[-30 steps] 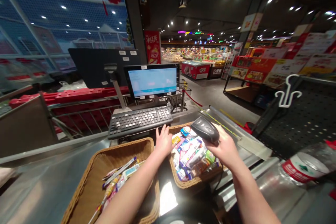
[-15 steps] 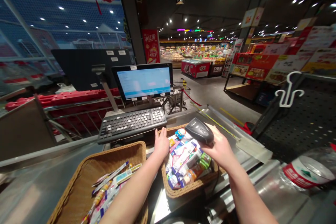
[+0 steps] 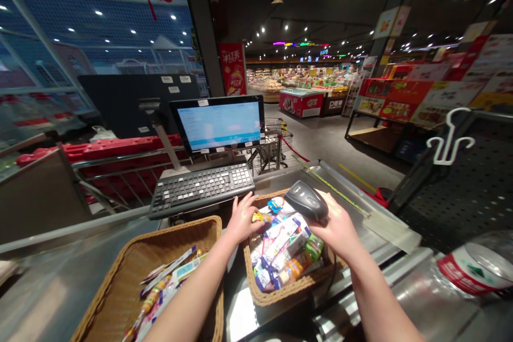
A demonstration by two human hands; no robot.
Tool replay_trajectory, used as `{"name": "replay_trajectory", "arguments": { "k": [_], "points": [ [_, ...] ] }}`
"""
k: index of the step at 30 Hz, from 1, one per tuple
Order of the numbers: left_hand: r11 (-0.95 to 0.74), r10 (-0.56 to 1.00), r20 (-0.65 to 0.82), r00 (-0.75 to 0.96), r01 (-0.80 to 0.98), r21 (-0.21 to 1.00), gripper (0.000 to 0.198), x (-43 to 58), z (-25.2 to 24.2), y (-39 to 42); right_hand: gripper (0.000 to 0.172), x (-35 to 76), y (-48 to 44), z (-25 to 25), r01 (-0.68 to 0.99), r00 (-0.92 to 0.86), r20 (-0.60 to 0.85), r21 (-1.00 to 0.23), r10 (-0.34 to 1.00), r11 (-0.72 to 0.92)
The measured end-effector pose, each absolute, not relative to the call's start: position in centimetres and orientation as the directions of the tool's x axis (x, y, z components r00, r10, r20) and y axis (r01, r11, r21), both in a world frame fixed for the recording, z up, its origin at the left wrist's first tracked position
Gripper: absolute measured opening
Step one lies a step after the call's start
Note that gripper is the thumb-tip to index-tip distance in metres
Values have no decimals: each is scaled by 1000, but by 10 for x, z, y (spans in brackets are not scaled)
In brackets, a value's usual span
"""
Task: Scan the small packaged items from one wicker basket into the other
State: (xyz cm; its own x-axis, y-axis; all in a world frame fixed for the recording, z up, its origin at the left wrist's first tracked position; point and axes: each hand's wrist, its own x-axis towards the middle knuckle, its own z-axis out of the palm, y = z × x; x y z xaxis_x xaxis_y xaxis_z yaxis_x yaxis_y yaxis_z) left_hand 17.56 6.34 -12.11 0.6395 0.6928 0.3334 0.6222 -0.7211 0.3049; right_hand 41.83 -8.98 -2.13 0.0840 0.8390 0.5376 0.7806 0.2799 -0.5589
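Observation:
My left hand (image 3: 242, 219) is at the left rim of the right wicker basket (image 3: 269, 295), thumb and fingertips closed on a small yellow packet (image 3: 261, 217). Wrapped around a black barcode scanner (image 3: 306, 201), my right hand (image 3: 335, 224) holds it over the same basket's right side. Small packaged goods (image 3: 282, 238) in white, blue and orange fill that basket, along with a green-wrapped item (image 3: 314, 246). Below my left forearm, a larger wicker basket (image 3: 116, 272) holds several slim packs (image 3: 168, 283), partly hidden by the arm.
Behind the baskets are a black keyboard (image 3: 202, 187) and a lit monitor (image 3: 219, 124). A metal counter (image 3: 52, 272) runs beneath. At right are a large clear bottle with a red-and-white label (image 3: 460, 272) and a white hook (image 3: 449, 139) on a black perforated panel.
My left hand has shifted slightly left, its thumb and fingers now closing on the yellow packet, which is lifted a little. The right hand keeps the scanner in nearly the same place.

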Motion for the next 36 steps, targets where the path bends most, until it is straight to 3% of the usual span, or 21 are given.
{"name": "replay_trajectory", "arguments": {
  "k": [5, 9, 15, 19, 22, 25, 31, 36],
  "points": [
    [-726, 687, 395, 610, 560, 399, 30, 153, -99, 60, 48, 413, -87, -25, 792, 68, 564, -532, 823, 299],
    [-717, 697, 391, 601, 601, 354, 29, 144, -101, 57, 43, 403, -84, -23, 788, 43, 573, -523, 818, 324],
    [-620, 784, 212, 583, 720, 311, 19, 135, -130, 55, 44, 391, -84, -16, 780, 28, 566, -528, 824, 336],
    [-642, 766, 236, 598, 727, 245, 24, 128, -131, 51, 42, 391, -86, -20, 792, 30, 576, -512, 817, 332],
    [-621, 783, 242, 573, 742, 253, 35, 127, -123, 50, 43, 391, -86, -24, 807, 25, 579, -493, 815, 326],
    [-619, 784, 263, 562, 737, 270, 33, 131, -116, 48, 45, 390, -87, -25, 808, 23, 570, -494, 821, 320],
    [-836, 547, 282, 788, 500, 227, 24, 168, -121, 45, 43, 385, -86, -19, 786, 14, 566, -516, 824, 341],
    [-964, 262, 216, 941, 245, 101, 12, 211, -122, 47, 43, 384, -86, -15, 771, 12, 565, -531, 825, 353]
  ]
}}
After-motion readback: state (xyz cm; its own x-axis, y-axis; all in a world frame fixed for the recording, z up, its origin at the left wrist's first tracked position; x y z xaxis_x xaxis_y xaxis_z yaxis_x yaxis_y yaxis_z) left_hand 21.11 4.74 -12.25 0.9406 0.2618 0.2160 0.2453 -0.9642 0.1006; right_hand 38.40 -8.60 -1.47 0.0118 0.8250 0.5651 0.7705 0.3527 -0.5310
